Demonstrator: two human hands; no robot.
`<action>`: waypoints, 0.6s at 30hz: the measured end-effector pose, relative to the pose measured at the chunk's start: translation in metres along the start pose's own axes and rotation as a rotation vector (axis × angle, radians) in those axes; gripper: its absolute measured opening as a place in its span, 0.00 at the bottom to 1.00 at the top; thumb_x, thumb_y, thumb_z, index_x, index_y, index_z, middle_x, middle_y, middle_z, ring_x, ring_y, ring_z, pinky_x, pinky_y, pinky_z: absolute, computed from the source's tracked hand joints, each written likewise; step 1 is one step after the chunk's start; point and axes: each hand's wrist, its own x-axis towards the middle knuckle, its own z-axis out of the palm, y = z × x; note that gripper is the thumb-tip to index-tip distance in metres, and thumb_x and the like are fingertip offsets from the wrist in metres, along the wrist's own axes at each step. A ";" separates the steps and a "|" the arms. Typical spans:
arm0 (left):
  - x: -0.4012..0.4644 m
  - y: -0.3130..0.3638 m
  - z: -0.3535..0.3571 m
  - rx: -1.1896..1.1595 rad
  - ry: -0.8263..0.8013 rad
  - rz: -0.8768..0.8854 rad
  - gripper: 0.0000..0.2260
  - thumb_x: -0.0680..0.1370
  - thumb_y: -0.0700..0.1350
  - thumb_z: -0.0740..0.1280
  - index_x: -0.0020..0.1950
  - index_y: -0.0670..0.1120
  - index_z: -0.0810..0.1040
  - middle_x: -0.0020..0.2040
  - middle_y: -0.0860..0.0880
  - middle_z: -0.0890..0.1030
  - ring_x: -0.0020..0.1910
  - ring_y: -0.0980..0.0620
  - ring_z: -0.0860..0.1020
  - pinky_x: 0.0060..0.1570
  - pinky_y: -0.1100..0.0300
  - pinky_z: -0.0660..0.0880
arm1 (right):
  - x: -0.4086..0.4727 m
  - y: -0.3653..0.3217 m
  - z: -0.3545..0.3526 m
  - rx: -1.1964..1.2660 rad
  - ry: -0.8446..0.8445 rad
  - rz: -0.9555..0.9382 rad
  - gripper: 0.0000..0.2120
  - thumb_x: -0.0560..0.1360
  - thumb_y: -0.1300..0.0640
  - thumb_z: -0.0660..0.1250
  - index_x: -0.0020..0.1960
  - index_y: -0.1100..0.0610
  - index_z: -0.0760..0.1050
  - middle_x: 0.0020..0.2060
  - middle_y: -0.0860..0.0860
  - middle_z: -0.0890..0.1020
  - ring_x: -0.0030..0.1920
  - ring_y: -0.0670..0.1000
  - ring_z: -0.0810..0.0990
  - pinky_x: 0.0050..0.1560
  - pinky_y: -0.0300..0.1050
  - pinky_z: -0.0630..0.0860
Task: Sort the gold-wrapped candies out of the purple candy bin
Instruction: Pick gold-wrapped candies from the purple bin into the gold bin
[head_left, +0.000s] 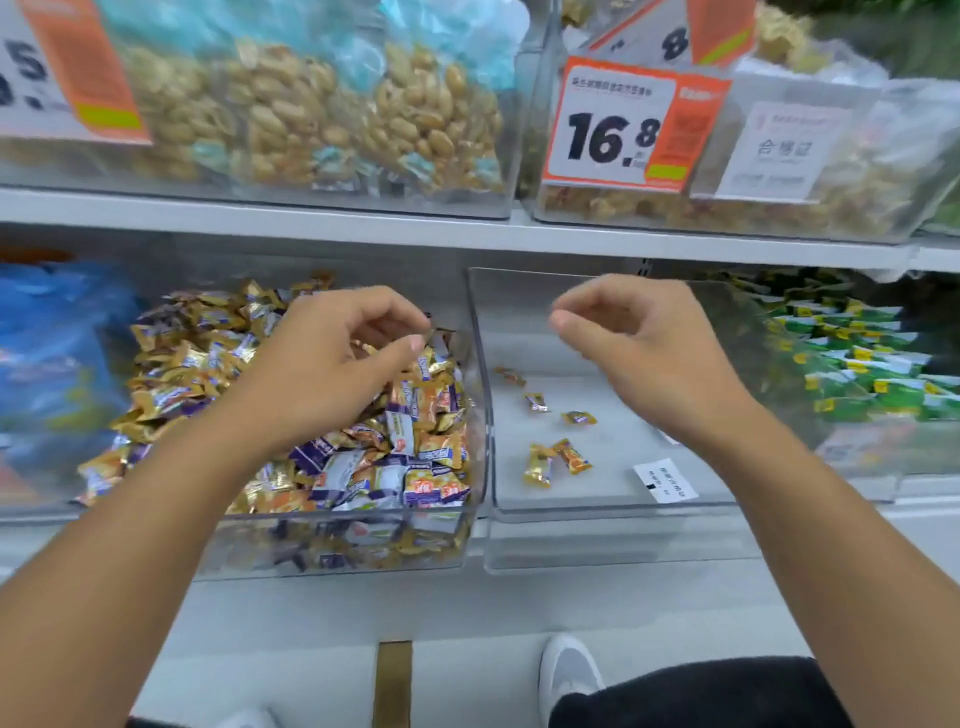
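A clear bin (470, 519) on the lower shelf is heaped with purple-and-white and gold-wrapped candies (363, 457). My left hand (332, 358) hovers over the heap with thumb and fingers curled toward each other; I see nothing held between them. To its right a second clear bin (597, 512) holds several gold-wrapped candies (558, 460) scattered on its floor. My right hand (639, 338) hangs above that bin with loosely curled fingers and holds nothing.
A white paper label (666, 480) lies in the right bin. Green-wrapped candies (857, 358) fill the bin further right, blue packs (57, 343) the one at left. Above, bins of peanuts (311, 114) and an orange 16.8 price tag (623, 124).
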 end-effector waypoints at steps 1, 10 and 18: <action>-0.004 -0.010 -0.009 0.097 -0.010 -0.031 0.04 0.76 0.45 0.73 0.48 0.54 0.83 0.41 0.58 0.83 0.41 0.62 0.80 0.39 0.63 0.76 | -0.002 -0.015 0.012 -0.150 -0.104 -0.192 0.02 0.74 0.53 0.74 0.46 0.51 0.84 0.40 0.45 0.85 0.42 0.45 0.82 0.47 0.44 0.79; -0.015 -0.039 -0.044 0.410 -0.271 -0.032 0.16 0.70 0.43 0.79 0.53 0.59 0.82 0.47 0.61 0.80 0.40 0.63 0.75 0.39 0.70 0.68 | 0.014 -0.076 0.112 -1.132 -0.751 -0.256 0.22 0.69 0.58 0.78 0.33 0.53 0.63 0.34 0.49 0.68 0.43 0.55 0.75 0.54 0.56 0.61; -0.025 -0.045 -0.059 0.301 -0.113 0.009 0.17 0.68 0.59 0.76 0.54 0.61 0.80 0.45 0.63 0.80 0.38 0.60 0.76 0.34 0.71 0.68 | 0.036 -0.060 0.097 -0.685 -0.536 -0.289 0.07 0.70 0.51 0.77 0.36 0.51 0.81 0.32 0.45 0.82 0.38 0.48 0.81 0.45 0.49 0.79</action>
